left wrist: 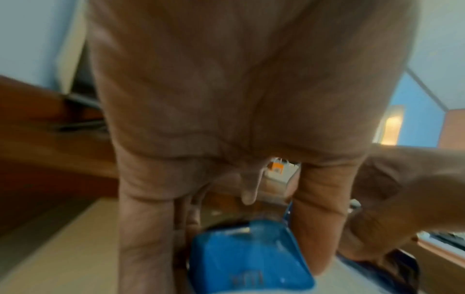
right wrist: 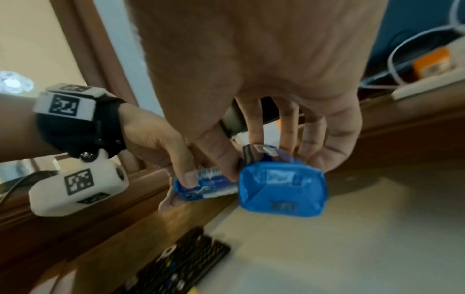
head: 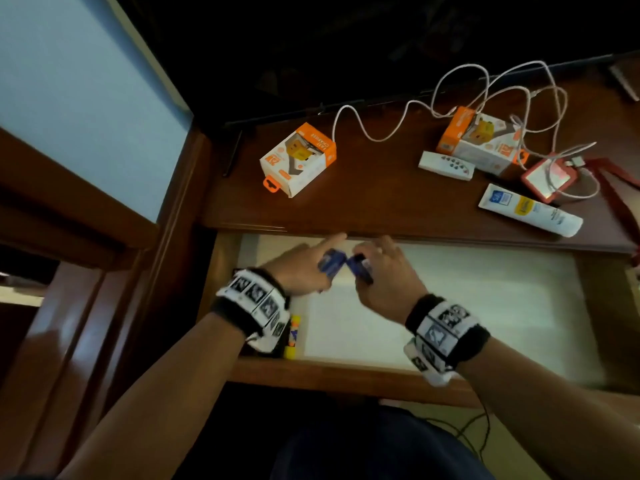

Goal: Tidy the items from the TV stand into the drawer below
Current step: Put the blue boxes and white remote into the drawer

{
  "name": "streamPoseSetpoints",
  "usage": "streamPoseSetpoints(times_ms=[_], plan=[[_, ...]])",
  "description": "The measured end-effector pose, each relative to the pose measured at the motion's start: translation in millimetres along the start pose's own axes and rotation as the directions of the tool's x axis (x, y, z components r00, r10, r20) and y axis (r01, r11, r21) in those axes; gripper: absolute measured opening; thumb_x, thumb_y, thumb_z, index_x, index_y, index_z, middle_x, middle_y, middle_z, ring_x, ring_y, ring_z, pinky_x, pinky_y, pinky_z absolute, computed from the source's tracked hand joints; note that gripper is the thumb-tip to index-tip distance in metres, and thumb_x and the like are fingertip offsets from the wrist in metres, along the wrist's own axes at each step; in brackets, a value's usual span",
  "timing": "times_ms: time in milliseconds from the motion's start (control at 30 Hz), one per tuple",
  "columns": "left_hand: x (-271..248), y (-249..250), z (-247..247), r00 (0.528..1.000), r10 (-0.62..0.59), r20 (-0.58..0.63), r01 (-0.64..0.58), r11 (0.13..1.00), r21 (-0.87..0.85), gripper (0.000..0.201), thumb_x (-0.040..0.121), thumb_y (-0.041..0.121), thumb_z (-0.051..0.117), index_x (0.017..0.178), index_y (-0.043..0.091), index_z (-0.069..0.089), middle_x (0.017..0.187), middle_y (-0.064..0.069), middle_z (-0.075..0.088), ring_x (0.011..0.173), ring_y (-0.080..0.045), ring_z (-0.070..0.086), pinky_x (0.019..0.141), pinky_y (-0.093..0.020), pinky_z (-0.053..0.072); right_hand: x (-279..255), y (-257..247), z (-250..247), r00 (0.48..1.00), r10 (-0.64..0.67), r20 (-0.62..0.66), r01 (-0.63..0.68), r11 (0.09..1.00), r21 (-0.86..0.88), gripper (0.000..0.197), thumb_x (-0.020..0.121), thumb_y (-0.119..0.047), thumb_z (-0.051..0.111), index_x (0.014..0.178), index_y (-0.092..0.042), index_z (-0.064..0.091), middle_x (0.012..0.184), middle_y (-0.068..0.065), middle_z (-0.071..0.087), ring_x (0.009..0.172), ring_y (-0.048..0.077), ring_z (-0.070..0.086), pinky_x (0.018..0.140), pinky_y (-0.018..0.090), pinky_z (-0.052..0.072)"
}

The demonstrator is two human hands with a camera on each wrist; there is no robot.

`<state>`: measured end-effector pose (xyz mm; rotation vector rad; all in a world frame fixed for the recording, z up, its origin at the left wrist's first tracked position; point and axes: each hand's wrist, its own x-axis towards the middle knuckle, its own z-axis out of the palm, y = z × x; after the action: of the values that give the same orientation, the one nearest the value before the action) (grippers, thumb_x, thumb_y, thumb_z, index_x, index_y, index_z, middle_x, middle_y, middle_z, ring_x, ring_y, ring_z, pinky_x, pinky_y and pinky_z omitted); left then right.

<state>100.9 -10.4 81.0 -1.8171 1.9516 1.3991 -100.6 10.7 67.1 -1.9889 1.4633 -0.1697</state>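
Observation:
Both hands hover over the open drawer (head: 485, 306), close together near its back left. My left hand (head: 311, 268) pinches a small blue packet (head: 330, 259) (right wrist: 203, 186), with its index finger sticking out toward the stand. My right hand (head: 377, 268) grips a second blue packet (head: 358, 266) (right wrist: 281, 189) (left wrist: 249, 256) between thumb and fingers. The two packets nearly touch. On the TV stand (head: 381, 206) lie two orange-white charger boxes (head: 298, 159) (head: 479, 142), a white remote (head: 446, 165), a white tube (head: 530, 209), a tangled white cable (head: 502, 91) and a red card holder (head: 549, 176).
In the drawer's front left corner lie a black remote (right wrist: 176, 262) and a yellow object (head: 292, 337). The drawer has a pale liner. A dark TV (head: 346, 46) stands at the back of the stand. A wooden frame (head: 166, 237) borders the left side.

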Motion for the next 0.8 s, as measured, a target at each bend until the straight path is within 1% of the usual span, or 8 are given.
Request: streamPoseSetpoints(times_ms=[67,133,200,300,400,500,633,800], plan=[[-7.8,-24.1,16.5,0.976,-0.132,0.172,0.133,0.991,0.002,0.07,0.092,0.022,0.065,0.152,0.038,0.033,0.114,-0.012,0.059,0.075,-0.031,0.067,0.062,-0.045,0.062,-7.7,-7.3,24.9,0.994,0.034,0.099,-0.033,0.999,-0.015,0.036,0.083,-0.02,0.061,0.118,-0.02,0.051,0.118,0.01,0.044,0.099,0.035,0.056,0.082,0.045,0.054],[-6.0,-42.0,32.2,0.949,-0.217,0.23,0.205,0.976,0.075,0.045,0.094,0.041,0.066,0.133,0.024,0.05,0.114,-0.014,0.06,0.082,-0.031,0.068,0.066,-0.043,0.063,-3.5,-9.8,48.3,0.96,0.133,0.244,-0.122,0.991,-0.063,0.036,0.081,-0.022,0.067,0.112,-0.019,0.047,0.113,0.009,0.04,0.092,0.035,0.059,0.077,0.044,0.056],[0.1,-53.6,46.8,0.943,-0.252,0.219,0.215,0.96,0.179,0.06,0.088,0.057,0.07,0.132,0.022,0.051,0.118,-0.013,0.056,0.088,-0.029,0.067,0.066,-0.037,0.059,7.4,-11.5,65.6,0.906,0.235,0.351,-0.208,0.971,-0.115,0.043,0.082,-0.026,0.072,0.114,-0.016,0.046,0.115,0.01,0.041,0.09,0.033,0.058,0.072,0.04,0.052],[6.9,-56.5,63.1,0.968,-0.176,0.178,0.109,0.936,0.334,0.068,0.092,0.061,0.062,0.146,0.026,0.041,0.126,-0.016,0.052,0.083,-0.03,0.062,0.063,-0.033,0.05,20.7,-12.5,88.4,0.859,0.328,0.393,-0.287,0.944,-0.161,0.055,0.084,-0.032,0.074,0.126,-0.013,0.044,0.124,0.014,0.042,0.104,0.037,0.06,0.076,0.037,0.047],[5.7,-53.6,71.5,0.988,-0.087,0.129,0.015,0.876,0.482,0.062,0.097,0.061,0.05,0.145,0.023,0.039,0.13,-0.02,0.049,0.085,-0.035,0.056,0.071,-0.036,0.044,28.9,-10.9,104.2,0.85,0.364,0.38,-0.32,0.931,-0.177,0.057,0.085,-0.038,0.073,0.127,-0.013,0.043,0.127,0.015,0.042,0.111,0.039,0.06,0.084,0.04,0.052],[2.7,-53.6,80.0,0.984,-0.051,0.171,-0.059,0.812,0.58,0.056,0.091,0.058,0.063,0.13,0.019,0.053,0.12,-0.014,0.058,0.1,-0.034,0.061,0.074,-0.036,0.04,31.3,-7.9,108.3,0.848,0.373,0.377,-0.316,0.926,-0.205,0.061,0.08,-0.043,0.077,0.121,-0.013,0.044,0.12,0.013,0.045,0.106,0.037,0.062,0.079,0.04,0.052],[4.6,-60.4,84.1,0.962,-0.047,0.268,-0.129,0.788,0.603,0.079,0.069,0.077,0.075,0.121,0.019,0.059,0.097,-0.004,0.065,0.084,-0.028,0.064,0.07,-0.035,0.047,33.6,0.4,103.0,0.84,0.382,0.385,-0.288,0.916,-0.28,0.053,0.08,-0.032,0.083,0.115,-0.009,0.051,0.118,0.014,0.052,0.1,0.035,0.064,0.072,0.036,0.048],[7.5,-64.6,79.7,0.955,-0.008,0.297,-0.179,0.781,0.598,0.066,0.082,0.07,0.069,0.122,0.017,0.062,0.111,-0.009,0.064,0.098,-0.032,0.066,0.078,-0.036,0.053,33.9,8.5,96.6,0.817,0.355,0.455,-0.22,0.921,-0.322,0.051,0.069,-0.026,0.092,0.1,-0.015,0.054,0.109,0.01,0.065,0.089,0.026,0.061,0.072,0.033,0.049]])
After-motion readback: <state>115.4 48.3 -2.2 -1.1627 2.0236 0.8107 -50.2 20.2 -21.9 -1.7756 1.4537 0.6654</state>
